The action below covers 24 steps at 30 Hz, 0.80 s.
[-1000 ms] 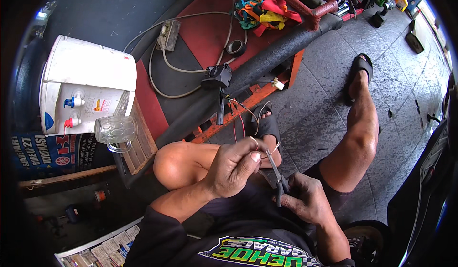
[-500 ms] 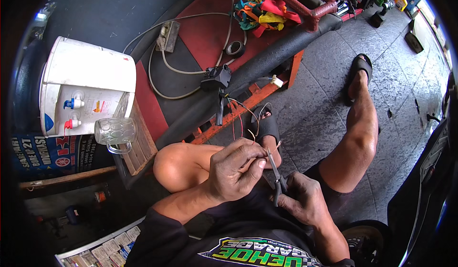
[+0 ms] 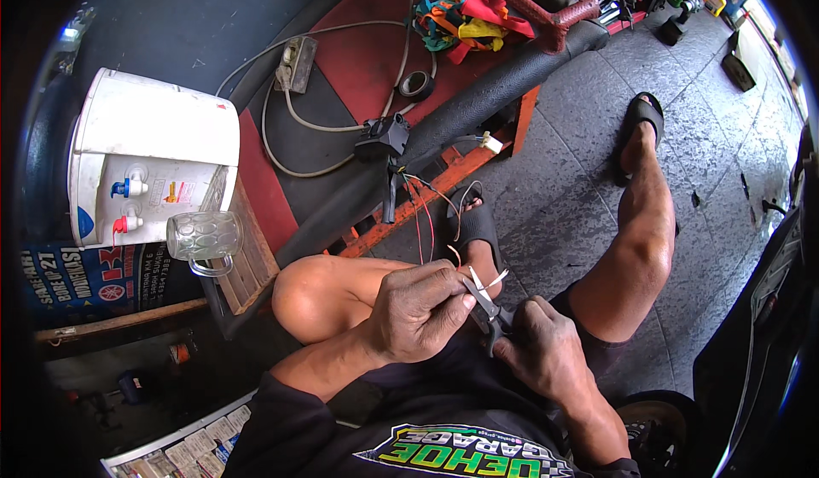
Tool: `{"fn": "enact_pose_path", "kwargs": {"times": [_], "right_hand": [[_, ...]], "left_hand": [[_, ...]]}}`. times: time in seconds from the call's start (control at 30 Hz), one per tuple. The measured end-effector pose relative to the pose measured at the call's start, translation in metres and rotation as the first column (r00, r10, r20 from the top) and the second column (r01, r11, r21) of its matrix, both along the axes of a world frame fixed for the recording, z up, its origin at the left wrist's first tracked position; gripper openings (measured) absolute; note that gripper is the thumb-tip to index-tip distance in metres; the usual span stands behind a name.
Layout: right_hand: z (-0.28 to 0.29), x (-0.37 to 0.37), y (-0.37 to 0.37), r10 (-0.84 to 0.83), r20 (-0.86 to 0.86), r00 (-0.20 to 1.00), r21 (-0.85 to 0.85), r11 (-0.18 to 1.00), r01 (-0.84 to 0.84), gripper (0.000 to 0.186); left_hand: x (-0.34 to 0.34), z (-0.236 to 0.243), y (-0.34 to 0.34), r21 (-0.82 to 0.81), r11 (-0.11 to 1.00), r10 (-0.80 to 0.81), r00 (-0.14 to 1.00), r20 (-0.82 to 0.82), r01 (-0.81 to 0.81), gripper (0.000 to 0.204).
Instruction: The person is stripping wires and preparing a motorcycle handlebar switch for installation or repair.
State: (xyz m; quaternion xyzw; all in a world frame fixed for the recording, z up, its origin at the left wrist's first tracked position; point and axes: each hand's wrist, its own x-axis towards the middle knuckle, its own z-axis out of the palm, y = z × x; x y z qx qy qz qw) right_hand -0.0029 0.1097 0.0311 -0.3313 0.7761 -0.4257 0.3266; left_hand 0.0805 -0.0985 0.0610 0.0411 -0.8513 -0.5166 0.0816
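My left hand [image 3: 420, 311] is closed, pinching thin wires [image 3: 420, 222] between thumb and fingers. From that hand the red and pale wires run up to a black plastic part [image 3: 382, 139] lying on the padded edge. My right hand [image 3: 546, 350] is wrapped round the black handles of a pair of scissors [image 3: 489, 309]. The scissor blades point up and left and lie close against the left fingertips. Pale ends show by the blades, and I cannot tell wire from shiny blade there. Both hands are above my lap.
To the left stands a white water dispenser [image 3: 162, 124] with a glass mug [image 3: 205, 237] beside its taps. A power strip [image 3: 295, 64], a roll of black tape [image 3: 416, 85] and colourful cloth strips [image 3: 473, 21] lie on the red and black surface. An orange metal frame [image 3: 426, 195] stands beneath.
The scissors have turned and their blades look more spread, with more of the white ends showing beside them. My left hand has shifted slightly, still pinching the wires.
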Motion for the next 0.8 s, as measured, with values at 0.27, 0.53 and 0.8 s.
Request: {"fn": "enact_pose_path", "kwargs": {"times": [0.27, 0.53, 0.8], "right_hand": [[-0.006, 0.013, -0.001, -0.059, -0.049, 0.997, -0.074, 0.996, 0.055, 0.031], [-0.003, 0.005, 0.01, -0.005, -0.068, 0.998, -0.035, 0.999, 0.003, 0.032], [0.003, 0.014, 0.004, -0.025, 0.052, 0.998, 0.014, 1.0, 0.024, 0.033]], "left_hand": [[-0.003, -0.003, 0.004, 0.048, 0.998, 0.04, 0.997, -0.062, -0.037, 0.007], [-0.007, -0.008, 0.009, -0.143, 0.988, -0.072, 0.989, -0.13, 0.054, 0.019], [-0.003, -0.008, 0.009, -0.092, 0.994, -0.064, 0.995, -0.081, 0.057, 0.039]]}}
